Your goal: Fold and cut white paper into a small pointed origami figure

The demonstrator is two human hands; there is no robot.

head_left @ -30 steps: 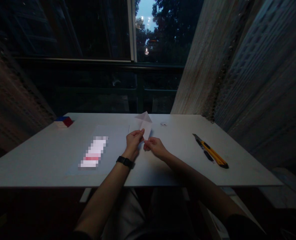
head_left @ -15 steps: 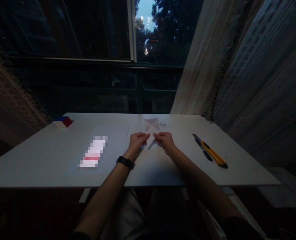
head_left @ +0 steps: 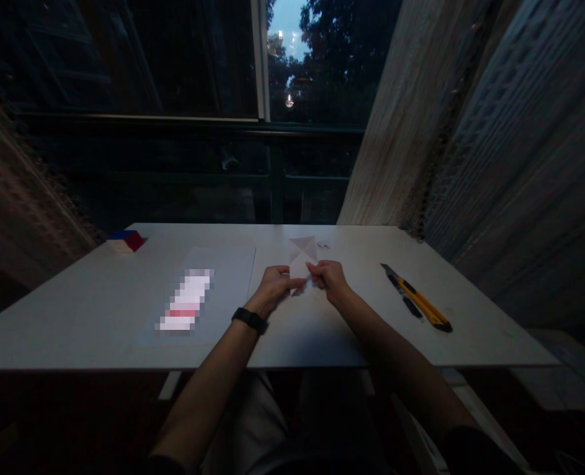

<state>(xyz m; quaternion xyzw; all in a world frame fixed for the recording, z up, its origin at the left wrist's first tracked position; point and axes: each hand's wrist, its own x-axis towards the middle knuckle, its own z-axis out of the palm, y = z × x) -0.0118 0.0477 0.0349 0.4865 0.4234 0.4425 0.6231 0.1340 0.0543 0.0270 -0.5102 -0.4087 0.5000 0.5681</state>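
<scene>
A small folded white paper with crease lines lies on the white table near its middle. My left hand, with a black watch on the wrist, pinches the paper's near left edge. My right hand pinches its near right edge. Both hands have fingers curled closed on the paper, which is nearly flat on the table.
A yellow and black utility knife lies to the right. A large sheet with a blurred patch lies to the left. A red and blue block sits at the far left corner. A tiny scrap lies behind the paper.
The paper was held up on end, then turned and lowered flat. My right hand moved up and right, and both hands now press its near edge closer together.
</scene>
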